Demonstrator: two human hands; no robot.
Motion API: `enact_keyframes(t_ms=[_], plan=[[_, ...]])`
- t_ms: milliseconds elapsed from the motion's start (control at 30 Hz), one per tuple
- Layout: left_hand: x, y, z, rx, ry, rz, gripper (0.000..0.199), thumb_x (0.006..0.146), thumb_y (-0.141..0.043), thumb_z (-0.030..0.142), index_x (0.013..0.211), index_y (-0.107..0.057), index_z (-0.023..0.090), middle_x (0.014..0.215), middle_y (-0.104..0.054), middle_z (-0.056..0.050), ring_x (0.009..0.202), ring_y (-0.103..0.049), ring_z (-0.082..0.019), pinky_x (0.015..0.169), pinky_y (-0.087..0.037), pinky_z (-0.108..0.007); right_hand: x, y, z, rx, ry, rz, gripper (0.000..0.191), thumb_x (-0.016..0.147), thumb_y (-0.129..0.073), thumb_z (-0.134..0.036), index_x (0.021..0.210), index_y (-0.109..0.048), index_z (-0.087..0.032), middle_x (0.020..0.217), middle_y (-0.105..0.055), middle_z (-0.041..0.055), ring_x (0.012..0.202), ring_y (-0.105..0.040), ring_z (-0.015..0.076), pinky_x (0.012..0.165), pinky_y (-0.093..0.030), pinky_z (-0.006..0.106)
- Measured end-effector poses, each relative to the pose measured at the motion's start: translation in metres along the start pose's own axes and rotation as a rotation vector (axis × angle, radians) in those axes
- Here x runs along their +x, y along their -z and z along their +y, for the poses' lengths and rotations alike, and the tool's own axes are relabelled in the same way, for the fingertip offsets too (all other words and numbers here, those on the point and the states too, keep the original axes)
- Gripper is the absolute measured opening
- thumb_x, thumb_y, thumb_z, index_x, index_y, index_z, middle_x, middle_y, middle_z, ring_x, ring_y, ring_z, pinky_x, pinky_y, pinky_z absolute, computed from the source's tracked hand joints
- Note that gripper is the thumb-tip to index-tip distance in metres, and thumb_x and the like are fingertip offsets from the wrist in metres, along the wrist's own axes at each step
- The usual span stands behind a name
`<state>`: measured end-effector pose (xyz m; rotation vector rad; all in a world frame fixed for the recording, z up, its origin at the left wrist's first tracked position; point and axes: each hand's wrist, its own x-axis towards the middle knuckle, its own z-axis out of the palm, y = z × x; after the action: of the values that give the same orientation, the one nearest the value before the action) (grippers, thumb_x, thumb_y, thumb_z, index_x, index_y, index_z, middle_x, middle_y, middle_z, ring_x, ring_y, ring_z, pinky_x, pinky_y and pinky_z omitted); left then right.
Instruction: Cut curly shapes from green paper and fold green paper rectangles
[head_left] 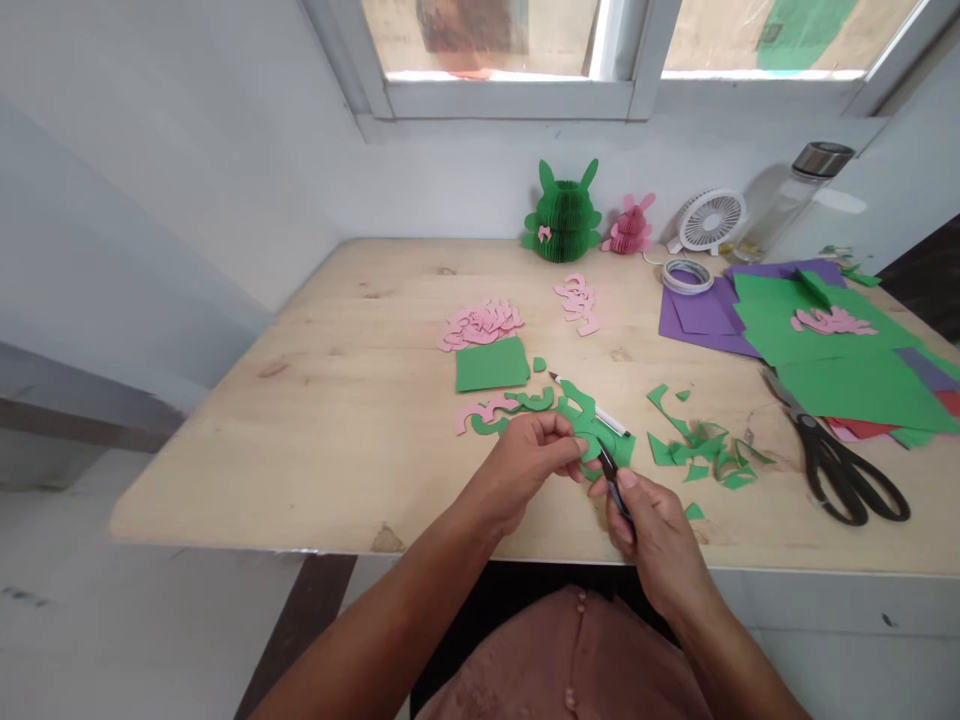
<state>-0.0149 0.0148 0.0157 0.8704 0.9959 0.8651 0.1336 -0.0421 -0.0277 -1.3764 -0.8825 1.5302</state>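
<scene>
My left fingers (553, 424) pinch a curved green paper piece (591, 446); my right fingers (619, 524) grip a slim black tool (607, 463). Beyond the piece: slender white pen (612, 421); rightward: jagged green paper scraps (703, 447); far right, behind: clear metal-capped bottle (787, 208), contents indistinct.

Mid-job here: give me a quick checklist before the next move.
1. Left hand pinching the green paper piece: ok.
2. Right hand holding the dark tool: ok, its tip is up by the paper.
3. Tool tip clear of the left fingertips: cannot tell, they crowd together.
4. White pen clear of the work: not ok, it lies just beyond the hands among green paper.
5. Green scraps apart from the pink pile: ok.
6. Large scissors away from both hands: ok.
</scene>
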Motion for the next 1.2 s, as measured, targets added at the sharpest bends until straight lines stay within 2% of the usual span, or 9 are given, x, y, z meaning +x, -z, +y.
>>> enact_keyframes(t_ms=[667, 833, 967, 1100, 1200], plan=[[0.001, 0.004, 0.003, 0.013, 0.021, -0.052, 0.023, 0.066, -0.072, 0.030, 0.065, -0.054, 0.016, 0.061, -0.065, -0.001, 0.055, -0.057, -0.011, 0.064, -0.044, -0.028, 0.000, 0.000, -0.002, -0.057, 0.009, 0.004, 0.049, 0.081, -0.054, -0.064, 0.075, -0.059, -0.015, 0.043, -0.032, -0.0087, 0.040, -0.019, 0.0065, 0.040, -0.012, 0.022], [0.002, 0.007, 0.003, 0.047, 0.015, -0.039, 0.019, 0.066, -0.070, 0.027, 0.063, -0.054, 0.017, 0.060, -0.065, -0.001, 0.057, -0.059, -0.012, 0.064, -0.045, -0.028, -0.004, 0.009, -0.001, -0.072, -0.005, -0.040, 0.050, 0.084, -0.050, -0.063, 0.082, -0.062, -0.014, 0.046, -0.034, -0.0076, 0.042, -0.023, 0.0075, 0.041, -0.013, 0.022], [0.002, 0.010, 0.004, 0.071, 0.017, -0.043, 0.020, 0.064, -0.070, 0.026, 0.060, -0.053, 0.017, 0.053, -0.061, 0.001, 0.055, -0.060, -0.013, 0.059, -0.044, -0.026, -0.005, 0.022, -0.005, -0.098, 0.087, 0.050, 0.045, 0.081, -0.057, -0.058, 0.084, -0.065, -0.015, 0.049, -0.030, -0.0078, 0.045, -0.022, 0.0083, 0.042, -0.014, 0.023], [0.002, 0.010, 0.006, 0.124, 0.040, -0.112, 0.017, 0.065, -0.069, 0.024, 0.062, -0.053, 0.017, 0.052, -0.062, 0.000, 0.051, -0.056, -0.011, 0.057, -0.043, -0.025, 0.005, 0.024, -0.017, -0.193, 0.160, 0.147, 0.035, 0.072, -0.071, -0.046, 0.092, -0.067, -0.017, 0.053, -0.034, -0.0070, 0.047, -0.025, 0.0086, 0.043, -0.017, 0.023], [0.002, 0.008, 0.008, 0.148, 0.060, -0.151, 0.016, 0.064, -0.069, 0.022, 0.063, -0.053, 0.017, 0.050, -0.060, 0.002, 0.050, -0.056, -0.011, 0.057, -0.042, -0.025, 0.013, 0.018, -0.020, -0.257, 0.188, 0.149, 0.024, 0.070, -0.072, -0.039, 0.079, -0.066, -0.018, 0.054, -0.039, -0.0054, 0.049, -0.031, 0.0096, 0.044, -0.023, 0.023]])
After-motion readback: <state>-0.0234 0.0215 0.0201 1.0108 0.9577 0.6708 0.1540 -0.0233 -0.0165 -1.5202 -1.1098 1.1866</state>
